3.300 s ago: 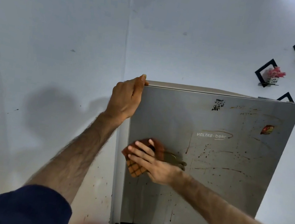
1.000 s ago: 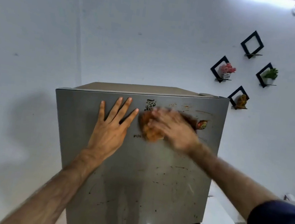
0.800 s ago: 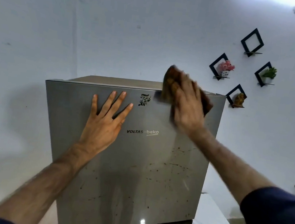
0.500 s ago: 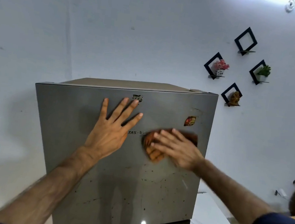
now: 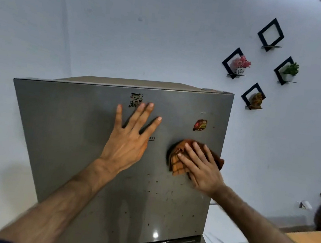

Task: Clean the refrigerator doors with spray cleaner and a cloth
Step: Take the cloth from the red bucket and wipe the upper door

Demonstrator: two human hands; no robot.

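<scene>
White walls back the grey steel refrigerator door (image 5: 68, 140). Pressed flat on it is the left hand (image 5: 127, 143), fingers spread; the right hand (image 5: 200, 166) flattens an orange checked cloth (image 5: 178, 161), shifted lower-right toward the door's edge beneath a red sticker (image 5: 200, 125). Black diamond shelves (image 5: 236, 63) hang nearby.

soft dim light, blurred edges

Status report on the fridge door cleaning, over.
Left hand flat on upper fridge door, bracing. Right hand presses orange cloth near right edge. Dark specks below, unwiped. Nothing in the way.
</scene>
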